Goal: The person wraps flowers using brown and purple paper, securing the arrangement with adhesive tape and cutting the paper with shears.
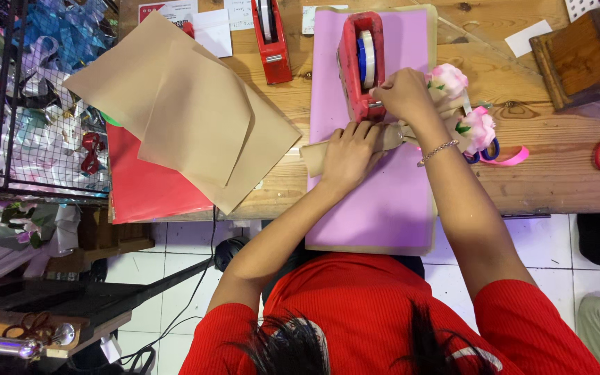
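Red tape dispenser [359,66] under the right hand [403,94], pink paper flowers [463,104] just beyond it, tan wrapping [328,153] under the left hand [348,154], lilac sheet [383,201] beneath both, possibly blue-handled scissors [486,151] beside the flowers.

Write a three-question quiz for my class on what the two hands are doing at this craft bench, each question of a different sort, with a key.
1. True or false: the right hand rests at the red tape dispenser that stands on the pink sheet.
2. What does the left hand press down? A) the brown paper wrap of a small bouquet B) a glue gun C) a ruler
3. Fill in: the pink artificial flowers lie to the ___ of the right hand.

Key
1. True.
2. A. The grip lies over the wrap, but whether the fingers close round it cannot be told.
3. Right.
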